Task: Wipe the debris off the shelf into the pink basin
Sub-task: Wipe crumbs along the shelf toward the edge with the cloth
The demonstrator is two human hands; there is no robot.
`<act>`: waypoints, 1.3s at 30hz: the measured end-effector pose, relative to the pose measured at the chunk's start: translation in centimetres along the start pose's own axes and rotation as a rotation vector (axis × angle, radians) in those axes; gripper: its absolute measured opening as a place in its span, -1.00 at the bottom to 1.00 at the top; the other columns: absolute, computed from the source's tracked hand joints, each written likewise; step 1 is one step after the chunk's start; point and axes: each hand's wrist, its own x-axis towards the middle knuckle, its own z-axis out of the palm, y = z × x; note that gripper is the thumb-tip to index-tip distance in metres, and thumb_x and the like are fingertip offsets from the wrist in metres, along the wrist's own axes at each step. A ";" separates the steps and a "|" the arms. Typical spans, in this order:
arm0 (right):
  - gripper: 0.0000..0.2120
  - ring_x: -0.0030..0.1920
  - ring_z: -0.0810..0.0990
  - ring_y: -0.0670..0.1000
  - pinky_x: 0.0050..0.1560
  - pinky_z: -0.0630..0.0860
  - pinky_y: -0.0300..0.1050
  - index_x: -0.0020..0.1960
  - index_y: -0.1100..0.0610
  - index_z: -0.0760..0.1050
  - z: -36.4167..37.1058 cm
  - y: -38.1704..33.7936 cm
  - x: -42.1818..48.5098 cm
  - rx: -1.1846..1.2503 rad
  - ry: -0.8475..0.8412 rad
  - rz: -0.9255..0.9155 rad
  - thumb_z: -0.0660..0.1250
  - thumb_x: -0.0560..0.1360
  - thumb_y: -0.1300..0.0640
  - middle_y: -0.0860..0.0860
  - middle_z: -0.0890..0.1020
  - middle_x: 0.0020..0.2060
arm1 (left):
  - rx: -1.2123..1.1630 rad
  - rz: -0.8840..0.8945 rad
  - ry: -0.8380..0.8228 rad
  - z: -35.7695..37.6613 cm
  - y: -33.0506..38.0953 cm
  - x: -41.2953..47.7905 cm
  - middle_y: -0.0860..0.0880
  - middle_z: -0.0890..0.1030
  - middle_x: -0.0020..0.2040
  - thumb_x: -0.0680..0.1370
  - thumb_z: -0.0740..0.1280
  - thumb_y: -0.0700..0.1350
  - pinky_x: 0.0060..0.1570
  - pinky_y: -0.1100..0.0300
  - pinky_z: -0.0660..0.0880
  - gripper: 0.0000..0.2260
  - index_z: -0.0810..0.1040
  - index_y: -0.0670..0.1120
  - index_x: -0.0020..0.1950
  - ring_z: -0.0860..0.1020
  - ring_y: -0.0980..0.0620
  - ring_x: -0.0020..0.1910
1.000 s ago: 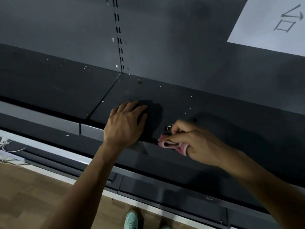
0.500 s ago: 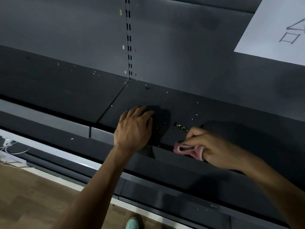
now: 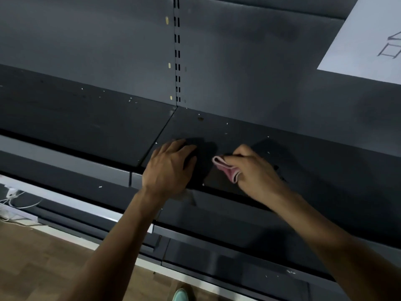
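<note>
Pink cloth (image 3: 225, 169) is bunched up in the right hand (image 3: 255, 172), with the fingers curled tight round it. The left hand (image 3: 170, 170) holds nothing; it lies on the dark grey shelf (image 3: 240, 136) with loose, bent fingers, tips down. The two hands are near each other by the front edge, with a small gap between them, and the left hand is at 9 o'clock from the cloth. The shelf is long and runs from 9 o'clock to 3 o'clock, with the grey wall (image 3: 108, 51) behind it at 12 o'clock. The bits (image 3: 268, 152) are tiny and pale, like crumbs, plus one brown one, and they are spread out thin, not in a heap. Most lie at 12 o'clock and 1 o'clock from the hands, closer to the wall. One sits in the gap between the hands, right at the front edge. The right hand is nearer to most of them, so I think it has to reach back toward 12 o'clock and drag the cloth toward 6 o'clock, or push toward the left hand at 9 o'clock. The folded cloth is longest from 10 o'clock to 4 o'clock. The basin is not in view, so I cannot tell where the bits should drop. More pale bits lie on the next shelf panel at 10 o'clock.
</note>
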 end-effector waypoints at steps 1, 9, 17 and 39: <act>-0.72 -0.08 0.52 -0.01 -0.11 0.49 -0.07 0.18 -0.03 0.60 -0.6 0.4 0.1 0.056 -0.016 0.025 0.32 0.51 0.17 -0.06 0.46 -0.04 | 0.002 -0.003 0.010 0.0 0.1 -0.1 0.00 0.45 0.40 0.61 0.20 0.08 0.32 -0.04 0.32 -0.65 0.47 0.07 0.38 0.39 -0.08 0.39; -0.55 -0.05 0.52 -0.14 -0.07 0.44 -0.22 0.15 -0.10 0.60 -3.5 0.2 -4.1 0.156 -0.364 -0.046 0.11 0.37 0.12 -0.19 0.47 -0.08 | -0.003 -0.075 0.077 0.4 0.8 0.0 0.03 0.49 0.37 0.63 0.15 0.02 0.32 0.02 0.33 -0.67 0.51 0.05 0.35 0.41 -0.04 0.38; -0.66 -0.05 0.48 -0.06 -0.23 0.32 -0.35 0.20 -0.09 0.58 2.4 -4.3 -0.7 0.016 -0.028 -0.039 0.37 0.49 0.22 -0.08 0.45 -0.01 | -0.043 -0.068 0.057 0.1 0.6 -0.2 0.04 0.48 0.39 0.63 0.11 -0.01 0.33 0.02 0.31 -0.65 0.50 0.04 0.36 0.40 -0.03 0.39; -0.67 -0.31 0.57 0.10 -0.24 0.49 -0.08 -0.06 -0.05 0.55 -5.8 8.3 -12.2 -0.199 0.261 0.870 0.16 0.58 -0.25 0.02 0.54 -0.22 | -0.059 0.165 -0.103 1.5 3.5 1.4 -0.03 0.39 0.44 0.62 0.14 0.15 0.43 -0.17 0.22 -0.61 0.42 0.08 0.41 0.30 -0.10 0.45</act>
